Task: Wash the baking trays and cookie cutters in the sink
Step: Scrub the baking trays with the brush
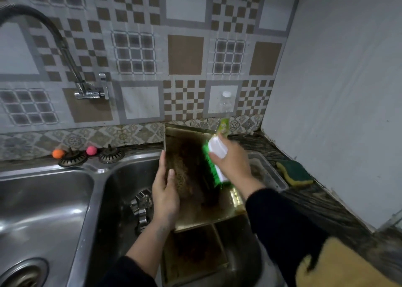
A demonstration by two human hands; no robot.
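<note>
Over the right basin of the steel sink, the left hand grips the edge of a stained baking tray while the right hand clasps a green-bristled scrub brush against it. Metal cookie cutters and another tray lie below. Behind stands a clear bottle, its label blurred and unreadable.

Cookie cutters left of tray

A soiled baking tray is gripped at its edge by the left hand; a green-bristled brush is held against it by the right hand.
</note>
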